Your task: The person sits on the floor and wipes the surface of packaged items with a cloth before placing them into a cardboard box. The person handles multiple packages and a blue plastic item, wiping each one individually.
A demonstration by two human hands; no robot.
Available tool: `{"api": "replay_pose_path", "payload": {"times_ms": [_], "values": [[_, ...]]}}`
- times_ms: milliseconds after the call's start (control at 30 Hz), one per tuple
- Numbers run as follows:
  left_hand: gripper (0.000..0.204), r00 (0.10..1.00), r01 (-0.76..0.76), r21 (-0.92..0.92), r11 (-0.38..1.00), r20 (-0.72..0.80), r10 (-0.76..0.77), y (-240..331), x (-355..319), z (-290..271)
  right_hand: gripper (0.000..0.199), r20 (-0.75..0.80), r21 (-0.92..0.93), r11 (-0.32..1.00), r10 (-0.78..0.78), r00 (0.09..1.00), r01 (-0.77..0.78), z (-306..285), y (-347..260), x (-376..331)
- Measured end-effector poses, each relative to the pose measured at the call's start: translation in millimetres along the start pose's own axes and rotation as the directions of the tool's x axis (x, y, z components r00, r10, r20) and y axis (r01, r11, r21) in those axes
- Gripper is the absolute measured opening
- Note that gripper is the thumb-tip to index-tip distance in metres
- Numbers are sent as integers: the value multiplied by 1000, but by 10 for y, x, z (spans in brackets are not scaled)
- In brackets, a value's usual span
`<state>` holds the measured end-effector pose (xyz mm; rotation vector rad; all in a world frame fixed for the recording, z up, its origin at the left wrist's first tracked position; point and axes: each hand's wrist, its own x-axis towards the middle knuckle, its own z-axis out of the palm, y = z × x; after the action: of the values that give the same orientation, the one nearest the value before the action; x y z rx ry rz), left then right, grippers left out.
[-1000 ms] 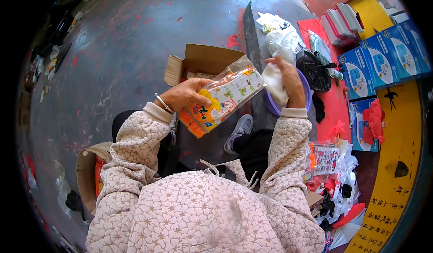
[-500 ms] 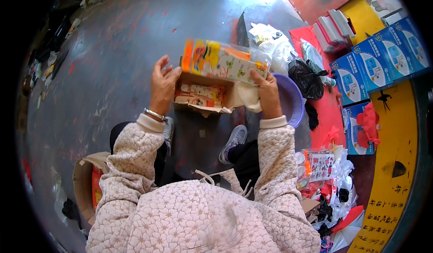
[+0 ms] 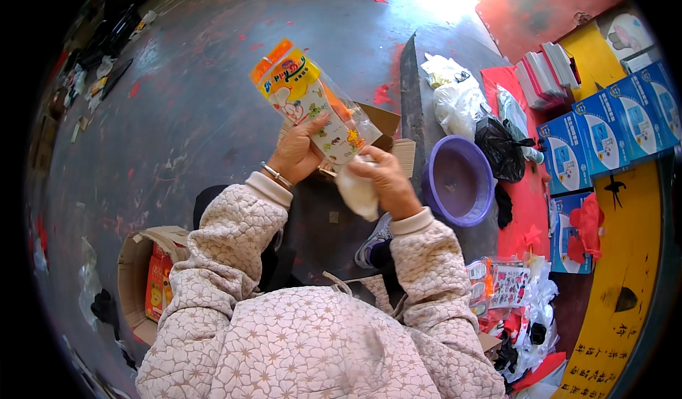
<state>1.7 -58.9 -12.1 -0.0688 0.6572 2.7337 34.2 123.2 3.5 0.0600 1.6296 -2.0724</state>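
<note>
Slanting between my hands is a flat clear plastic packet (image 3: 328, 123) with an orange and yellow top and a white, picture-printed lower part. My left hand (image 3: 298, 149) is closed around its left side, thumb on the front. At its lower right end, my right hand (image 3: 391, 182) is closed on a cream-white cloth (image 3: 357, 189), with fingertips against the packet. Behind both hands sits an open cardboard box (image 3: 403, 154), mostly covered by the packet; its contents are hidden now.
A purple basin (image 3: 460, 218) stands right of the box, beside white plastic bags (image 3: 455, 97) and a black bag (image 3: 501, 150). Blue printed boxes (image 3: 604, 139) line the right. Another cardboard box (image 3: 135, 278) with red packs is at lower left. Red scraps dot the grey floor (image 3: 177, 115).
The packet has turned from lying nearly level over the box to a steep slant. My left hand, apart from it with fingers spread before, now grips it. My right hand has moved lower and left.
</note>
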Motion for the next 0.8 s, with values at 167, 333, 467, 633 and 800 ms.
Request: {"api": "replay_pose_path", "payload": {"times_ms": [167, 333, 467, 633, 800], "values": [[30, 991, 117, 96, 989, 61, -123, 67, -85, 110, 25, -313, 172, 976, -73, 947, 132, -601, -201, 48], [30, 976, 199, 286, 938, 29, -216, -183, -48, 64, 21, -204, 114, 979, -141, 969, 167, -336, -147, 153], [32, 973, 211, 402, 891, 0, -231, -228, -47, -1, 21, -60, 419, 907, 65, 996, -34, -173, -281, 128], [35, 971, 220, 432, 875, -9, -239, -241, -56, 33, 26, -61, 155, 987, -43, 997, 52, -188, -197, 108], [33, 984, 152, 479, 865, 4, -175, -282, -64, 30, 32, -101, 19, 997, -73, 992, 75, -202, -111, 107]]}}
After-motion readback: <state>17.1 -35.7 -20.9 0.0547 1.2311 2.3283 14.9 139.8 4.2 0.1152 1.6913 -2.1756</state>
